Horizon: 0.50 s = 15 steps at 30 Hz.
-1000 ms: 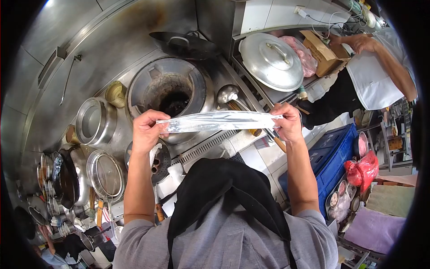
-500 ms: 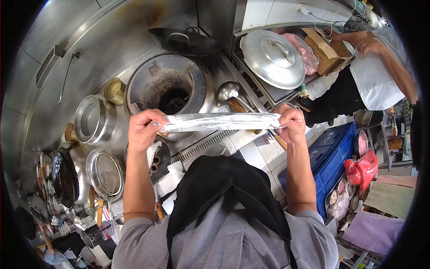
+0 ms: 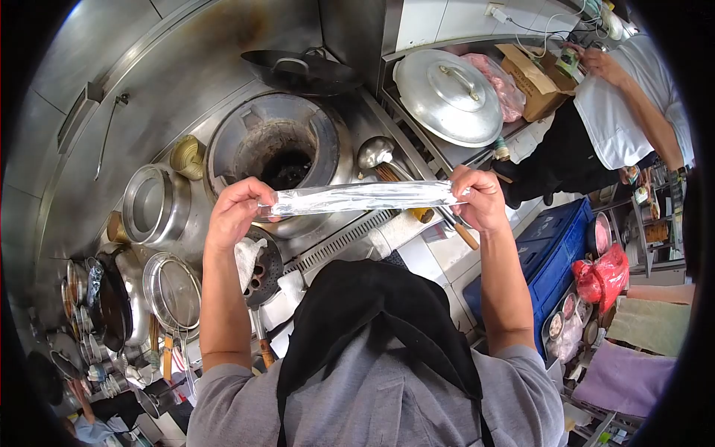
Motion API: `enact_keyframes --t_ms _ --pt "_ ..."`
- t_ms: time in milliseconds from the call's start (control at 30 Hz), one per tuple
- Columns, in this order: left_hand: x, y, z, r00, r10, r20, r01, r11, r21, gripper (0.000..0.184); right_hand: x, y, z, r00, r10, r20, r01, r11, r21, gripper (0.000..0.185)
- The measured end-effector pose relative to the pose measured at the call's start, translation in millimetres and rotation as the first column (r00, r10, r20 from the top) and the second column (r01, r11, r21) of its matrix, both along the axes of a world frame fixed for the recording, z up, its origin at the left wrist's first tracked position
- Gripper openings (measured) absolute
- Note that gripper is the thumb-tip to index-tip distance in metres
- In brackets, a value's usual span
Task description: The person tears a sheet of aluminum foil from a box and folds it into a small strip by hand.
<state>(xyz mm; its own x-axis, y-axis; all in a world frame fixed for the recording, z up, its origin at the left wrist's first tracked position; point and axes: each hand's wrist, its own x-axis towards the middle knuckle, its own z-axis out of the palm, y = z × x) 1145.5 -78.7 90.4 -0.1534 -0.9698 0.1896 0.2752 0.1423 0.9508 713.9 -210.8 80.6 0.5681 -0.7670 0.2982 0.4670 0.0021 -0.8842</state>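
A long, narrow strip of shiny clear plastic (image 3: 365,198) is stretched level in front of me, possibly a folded bag or packet. My left hand (image 3: 240,212) pinches its left end between thumb and fingers. Its right end is gripped in my right hand (image 3: 479,200), which sits slightly higher. Just behind the strip lies the round opening of a wok burner (image 3: 272,141). A ladle (image 3: 376,152) rests on the counter beyond my right hand.
A black wok (image 3: 305,72) leans at the back. At left stand a metal pot (image 3: 153,205) and a wire strainer (image 3: 173,290). A large lid (image 3: 448,98) and a cardboard box (image 3: 532,86) are at upper right, near a co-worker (image 3: 622,112). Blue crates (image 3: 532,261) stand at right.
Both hands have shifted slightly left and up with the plastic strip, its right end now a little higher. The co-worker's hands have risen, and a green item shows in them.
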Motion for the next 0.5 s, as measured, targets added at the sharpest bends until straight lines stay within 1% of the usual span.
enact_keyframes --t_ms 67,100,133,167,200,267,300,333,367,400,433,467,500 --pt "2 -3 1 0.999 -0.010 0.043 0.007 0.997 0.072 0.035 0 -4 -1 1.000 0.016 0.004 -0.016 1.000 0.014 0.006" --pt "-1 -4 5 0.999 -0.013 0.045 0.010 0.997 0.070 0.035 0 -6 -2 0.999 0.031 0.008 -0.031 0.999 0.029 0.004" --pt "-7 -3 12 1.000 -0.009 0.008 0.008 0.995 0.099 0.041 0 -5 -3 1.000 0.028 0.010 -0.028 0.999 0.026 0.004" --pt "-9 -3 16 1.000 -0.002 -0.028 0.005 0.992 0.128 0.047 0 -4 -4 1.000 0.011 -0.003 -0.010 0.998 0.068 0.004" --pt "-8 -4 16 1.000 -0.003 -0.026 0.006 0.992 0.127 0.047 1 -3 -4 1.000 -0.005 -0.016 0.006 0.994 0.110 0.006" --pt "-5 -4 12 0.999 -0.038 0.000 0.038 0.994 0.107 0.052 1 0 -5 0.999 -0.023 -0.049 0.029 0.991 0.132 0.008" --pt "-5 -4 9 0.999 -0.035 -0.001 0.035 0.993 0.109 0.052 1 2 -5 0.996 -0.041 -0.084 0.053 0.987 0.152 0.009" --pt "-5 -5 6 0.998 -0.046 -0.037 0.050 0.993 0.103 0.052 0 2 -8 0.996 -0.037 -0.084 0.050 0.987 0.154 0.009" --pt "-5 -5 5 0.996 -0.058 -0.072 0.064 0.993 0.095 0.051 -2 2 -11 0.991 -0.060 -0.116 0.081 0.978 0.194 0.014" --pt "-7 -5 7 0.996 -0.055 -0.072 0.062 0.993 0.096 0.051 0 2 -10 0.986 -0.081 -0.149 0.114 0.966 0.232 0.020" --pt "-10 -5 9 1.000 -0.015 0.016 0.013 0.995 0.096 0.043 1 2 -9 0.986 -0.080 -0.149 0.113 0.966 0.231 0.020" --pt "-13 -6 11 0.994 0.024 0.103 -0.034 0.995 0.092 0.036 2 3 -7 0.981 -0.073 -0.177 0.111 0.970 0.215 0.027" --pt "-14 -9 9 0.995 0.025 0.101 -0.034 0.995 0.092 0.036 3 4 -3 0.976 -0.066 -0.206 0.108 0.974 0.199 0.035"
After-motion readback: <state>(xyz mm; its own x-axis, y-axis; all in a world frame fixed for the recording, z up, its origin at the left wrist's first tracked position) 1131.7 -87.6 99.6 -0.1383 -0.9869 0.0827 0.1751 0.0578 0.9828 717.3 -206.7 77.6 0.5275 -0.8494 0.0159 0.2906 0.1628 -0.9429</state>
